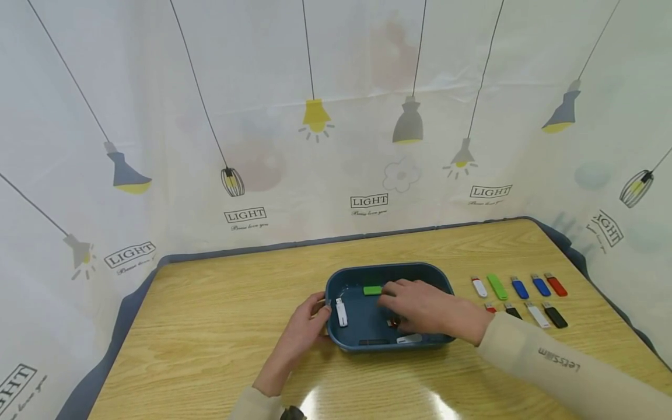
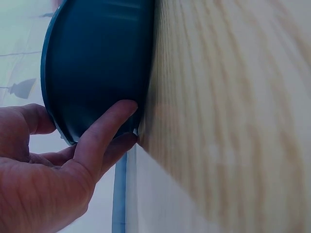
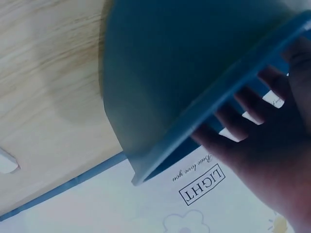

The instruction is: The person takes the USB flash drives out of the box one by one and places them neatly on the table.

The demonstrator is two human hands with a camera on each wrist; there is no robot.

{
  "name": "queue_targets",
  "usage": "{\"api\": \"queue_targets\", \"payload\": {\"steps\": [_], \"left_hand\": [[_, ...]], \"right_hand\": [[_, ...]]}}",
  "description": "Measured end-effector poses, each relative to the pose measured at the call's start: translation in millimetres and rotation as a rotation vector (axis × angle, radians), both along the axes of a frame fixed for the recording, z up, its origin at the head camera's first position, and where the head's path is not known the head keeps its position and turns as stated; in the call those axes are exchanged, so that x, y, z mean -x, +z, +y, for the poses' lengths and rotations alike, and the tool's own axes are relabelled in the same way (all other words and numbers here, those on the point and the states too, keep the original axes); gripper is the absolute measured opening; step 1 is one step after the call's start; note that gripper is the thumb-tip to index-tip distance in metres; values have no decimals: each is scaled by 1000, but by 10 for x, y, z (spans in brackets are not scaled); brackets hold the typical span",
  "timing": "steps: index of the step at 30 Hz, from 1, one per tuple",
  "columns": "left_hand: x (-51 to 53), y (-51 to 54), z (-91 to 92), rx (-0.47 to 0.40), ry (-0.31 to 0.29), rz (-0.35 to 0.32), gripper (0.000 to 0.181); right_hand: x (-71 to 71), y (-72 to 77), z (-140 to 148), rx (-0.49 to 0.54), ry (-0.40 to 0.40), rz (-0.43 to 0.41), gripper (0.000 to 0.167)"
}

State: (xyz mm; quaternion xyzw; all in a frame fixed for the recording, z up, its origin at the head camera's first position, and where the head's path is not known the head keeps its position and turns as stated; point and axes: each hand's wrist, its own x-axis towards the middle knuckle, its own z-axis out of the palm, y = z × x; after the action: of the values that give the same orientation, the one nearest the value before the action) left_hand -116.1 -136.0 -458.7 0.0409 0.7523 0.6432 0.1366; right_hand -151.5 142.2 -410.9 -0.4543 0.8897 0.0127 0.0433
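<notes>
A dark blue plastic bin (image 1: 362, 347) stands on the table with several USB sticks inside. My left hand (image 1: 306, 321) holds its left end; in the left wrist view, the thumb is at the rim and the fingers (image 2: 104, 128) lie against the outer wall. Over the bin's right half, my right hand (image 1: 417, 303) reaches in with fingers spread. Near it are a green USB stick (image 1: 372, 290) and a small dark red one (image 1: 392, 322), partly covered. A white USB stick (image 1: 342, 312) lies at the bin's left. The right fingertips are hidden behind the rim in the right wrist view.
Two rows of USB sticks lie right of the bin, among them a green one (image 1: 496, 287), a red one (image 1: 556, 284) and a black one (image 1: 555, 315). The wooden table (image 1: 220, 326) is bordered by a lamp-printed white cloth (image 1: 336, 163).
</notes>
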Motion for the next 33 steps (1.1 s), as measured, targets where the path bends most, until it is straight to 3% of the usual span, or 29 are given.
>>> {"api": "queue_targets", "payload": {"steps": [6,12,26,33], "left_hand": [[1,-3,-6,7,-7,-6,51],[4,-7,-8,3,-11,-5,51],[11,-4,-16,11,-14,-6,51],[32,-20,-19,22,-12,-16,50]], "right_hand": [[-34,-58,-43,-31,-101,-42,51],[-40,-95,-73,-55,-138,-89,41],[-3,-153,-86,26,-110,-182,8],[-8,-150,-88,44,-119,-192,6]]}}
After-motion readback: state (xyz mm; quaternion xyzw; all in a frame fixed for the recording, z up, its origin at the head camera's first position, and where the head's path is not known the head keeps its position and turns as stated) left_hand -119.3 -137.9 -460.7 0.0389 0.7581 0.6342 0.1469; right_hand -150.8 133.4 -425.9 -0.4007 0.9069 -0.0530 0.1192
